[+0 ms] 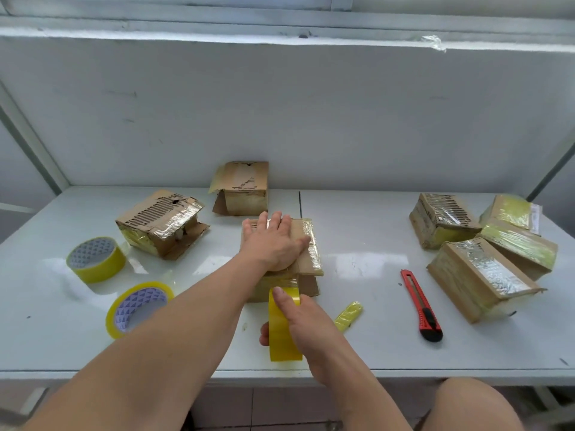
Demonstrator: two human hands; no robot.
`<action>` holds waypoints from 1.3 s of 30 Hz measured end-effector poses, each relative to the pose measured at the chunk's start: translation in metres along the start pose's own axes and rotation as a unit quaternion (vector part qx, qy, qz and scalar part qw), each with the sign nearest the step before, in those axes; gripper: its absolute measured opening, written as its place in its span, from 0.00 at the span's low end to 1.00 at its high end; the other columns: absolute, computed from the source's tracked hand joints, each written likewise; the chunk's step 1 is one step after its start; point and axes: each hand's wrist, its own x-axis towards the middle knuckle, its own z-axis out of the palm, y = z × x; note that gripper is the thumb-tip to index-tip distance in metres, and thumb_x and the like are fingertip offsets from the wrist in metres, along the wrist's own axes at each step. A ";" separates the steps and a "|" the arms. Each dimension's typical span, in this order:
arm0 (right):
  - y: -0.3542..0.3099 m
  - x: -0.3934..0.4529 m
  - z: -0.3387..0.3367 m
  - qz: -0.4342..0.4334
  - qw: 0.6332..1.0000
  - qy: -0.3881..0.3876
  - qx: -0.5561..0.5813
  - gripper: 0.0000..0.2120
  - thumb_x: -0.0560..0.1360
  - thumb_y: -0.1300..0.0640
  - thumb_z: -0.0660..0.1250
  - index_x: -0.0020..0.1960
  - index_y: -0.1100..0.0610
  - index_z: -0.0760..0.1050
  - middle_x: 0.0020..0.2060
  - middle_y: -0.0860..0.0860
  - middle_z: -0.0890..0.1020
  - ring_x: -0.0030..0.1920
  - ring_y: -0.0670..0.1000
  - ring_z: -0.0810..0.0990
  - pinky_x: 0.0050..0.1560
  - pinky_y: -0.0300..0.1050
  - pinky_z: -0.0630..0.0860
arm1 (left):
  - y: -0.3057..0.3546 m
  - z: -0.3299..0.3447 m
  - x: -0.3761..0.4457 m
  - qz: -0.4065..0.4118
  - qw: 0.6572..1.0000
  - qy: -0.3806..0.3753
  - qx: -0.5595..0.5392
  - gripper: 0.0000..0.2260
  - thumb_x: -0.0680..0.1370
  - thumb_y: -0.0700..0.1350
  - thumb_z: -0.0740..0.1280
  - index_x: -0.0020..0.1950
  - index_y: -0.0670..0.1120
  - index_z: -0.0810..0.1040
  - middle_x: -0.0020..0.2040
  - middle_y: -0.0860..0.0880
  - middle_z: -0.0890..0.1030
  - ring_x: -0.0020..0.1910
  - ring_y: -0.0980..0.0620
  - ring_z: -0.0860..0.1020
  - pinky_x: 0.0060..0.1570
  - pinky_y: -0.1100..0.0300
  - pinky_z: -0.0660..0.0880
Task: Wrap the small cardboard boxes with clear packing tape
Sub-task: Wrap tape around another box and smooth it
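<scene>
Pressing flat on the top of the centre cardboard box (306, 244), the left hand (273, 241) has its fingers straight and slightly spread, thumb out toward the taped right edge of the lid.

Head view, one frame only.

Centre box sits on the white table (357, 346), mid-table, nearest the person of all the boxes. Its lid carries a glossy tape strip along the right side; the near face is partly covered in yellowish tape.

Right hand (306, 321) grips a tape roll (284, 334), held on edge just in front of the box's near face. Thumb lies over the top of the roll, fingers curl round beneath it. Whether a strip runs from roll to box: cannot tell.

Other task items:
- torn box (160, 225), left of centre, partly taped, flaps ragged.
- open-flap box (241, 188), at the back against the wall.
- four taped boxes (482, 241) clustered at the right, touching or overlapping.

Also on the table:
- two spare tape rolls, one at far left (96, 259), one nearer the edge (138, 309), partly hidden by the left forearm.
- red box cutter (421, 304), between centre box and right cluster.
- crumpled tape scrap (348, 315), just right of the right hand.
</scene>
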 end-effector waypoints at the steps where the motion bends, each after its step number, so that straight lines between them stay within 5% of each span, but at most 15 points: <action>1: 0.000 -0.002 0.000 0.001 1.000 -0.006 0.009 0.20 0.82 0.39 0.60 0.60 0.55 0.68 0.40 0.56 0.87 0.39 0.53 0.86 0.46 0.46 0.80 | -0.001 -0.001 0.001 0.004 1.000 0.000 -0.003 0.36 0.80 0.70 0.46 0.83 0.51 0.47 0.83 0.52 0.46 0.82 0.47 0.43 0.77 0.38 0.40; 15: 0.003 -0.013 0.003 0.003 1.000 0.010 0.026 0.16 0.83 0.42 0.59 0.54 0.56 0.68 0.36 0.56 0.85 0.32 0.53 0.83 0.33 0.40 0.78 | 0.002 0.004 0.003 0.011 1.000 0.000 0.006 0.35 0.82 0.67 0.44 0.83 0.49 0.45 0.83 0.52 0.45 0.82 0.48 0.41 0.77 0.39 0.39; 18: 0.007 -0.009 0.003 0.018 1.000 0.014 -0.002 0.26 0.78 0.32 0.60 0.60 0.54 0.70 0.44 0.56 0.86 0.41 0.53 0.86 0.43 0.43 0.80 | 0.000 0.002 0.002 0.019 1.000 0.008 -0.013 0.34 0.82 0.67 0.45 0.83 0.49 0.46 0.83 0.51 0.47 0.82 0.48 0.43 0.77 0.41 0.40; 21: 0.014 0.003 -0.001 0.026 0.997 0.039 -0.066 0.57 0.55 0.11 0.53 0.69 0.50 0.71 0.65 0.52 0.81 0.64 0.56 0.80 0.68 0.55 0.73 | -0.003 -0.004 -0.004 0.038 0.997 0.038 -0.053 0.33 0.83 0.66 0.49 0.83 0.49 0.50 0.83 0.50 0.49 0.82 0.48 0.45 0.78 0.45 0.43; 24: 0.002 -0.006 -0.009 0.065 0.995 0.032 -0.065 0.44 0.71 0.20 0.52 0.69 0.52 0.75 0.65 0.54 0.80 0.63 0.56 0.79 0.68 0.54 0.74 | -0.004 -0.013 -0.015 0.049 0.986 0.088 -0.129 0.32 0.83 0.64 0.53 0.82 0.47 0.56 0.83 0.47 0.53 0.81 0.48 0.49 0.78 0.48 0.47; 27: -0.004 -0.006 -0.036 0.005 0.988 0.076 -0.135 0.26 0.82 0.36 0.53 0.54 0.57 0.78 0.48 0.53 0.84 0.44 0.50 0.81 0.46 0.46 0.77 | -0.001 -0.023 -0.042 0.033 0.945 0.198 -0.259 0.26 0.83 0.58 0.60 0.76 0.45 0.67 0.76 0.46 0.66 0.75 0.47 0.64 0.72 0.50 0.63; 30: 0.004 0.002 -0.065 -0.062 0.914 0.135 -0.377 0.12 0.84 0.53 0.56 0.59 0.53 0.77 0.56 0.50 0.82 0.50 0.49 0.81 0.54 0.48 0.77 | 0.003 -0.019 -0.089 -0.041 0.890 0.303 -0.338 0.14 0.82 0.55 0.63 0.60 0.46 0.75 0.56 0.50 0.75 0.53 0.50 0.75 0.50 0.56 0.70; 33: 0.018 0.013 -0.078 -0.043 0.834 0.122 -0.537 0.20 0.80 0.62 0.59 0.69 0.47 0.75 0.69 0.48 0.75 0.68 0.53 0.73 0.65 0.50 0.72 | 0.008 -0.002 -0.128 -0.143 0.857 0.218 -0.445 0.12 0.81 0.57 0.64 0.54 0.49 0.72 0.50 0.50 0.76 0.48 0.50 0.75 0.49 0.52 0.72; 39: 0.032 0.022 -0.079 -0.067 0.764 0.160 -0.622 0.20 0.80 0.62 0.62 0.68 0.45 0.74 0.68 0.49 0.73 0.67 0.55 0.69 0.63 0.48 0.69 | 0.007 0.032 -0.149 -0.239 0.740 0.012 -0.628 0.17 0.80 0.58 0.66 0.62 0.49 0.73 0.59 0.45 0.78 0.58 0.44 0.78 0.61 0.44 0.77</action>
